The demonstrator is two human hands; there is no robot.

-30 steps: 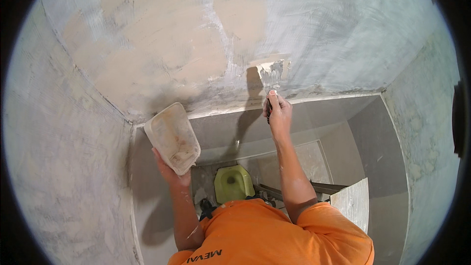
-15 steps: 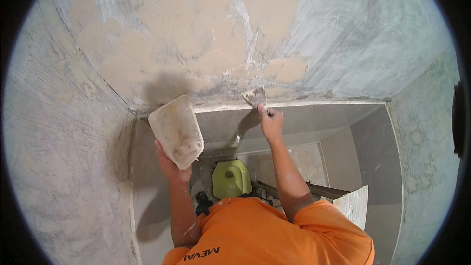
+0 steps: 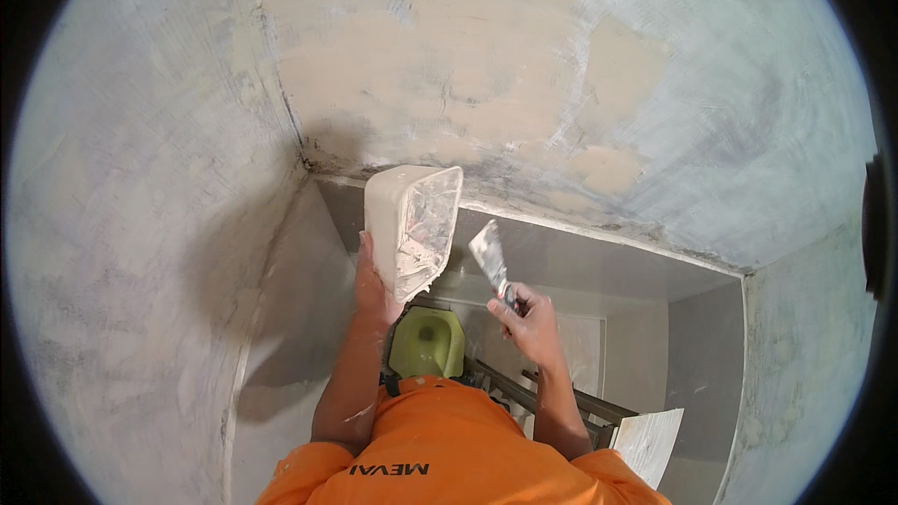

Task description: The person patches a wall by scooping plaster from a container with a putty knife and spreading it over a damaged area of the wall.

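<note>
My left hand [image 3: 376, 288] grips a white plastic tub [image 3: 385, 215] from its lower left side. The tub is tilted with its opening to the right, and whitish paste coats its inside and lower rim. In my right hand [image 3: 528, 323] is a putty knife [image 3: 488, 252], held by its dark handle. Its blade, smeared with pale paste, points up and left, a short gap to the right of the tub and off the wall. Beyond both hands is the plastered wall [image 3: 430, 56], with beige patches over grey-white.
Below the plaster, a pale ledge [image 3: 599, 238] tops the grey tiles [image 3: 552, 252]. A green squat toilet [image 3: 427, 341] lies far below, between my arms. To the right are a metal frame [image 3: 561, 402] and a whitish board [image 3: 645, 444]. Plastered side walls stand close on both sides.
The putty knife has come away from the wall, down toward me. My left hand has turned the tub so its opening faces right. The view has swung left.
</note>
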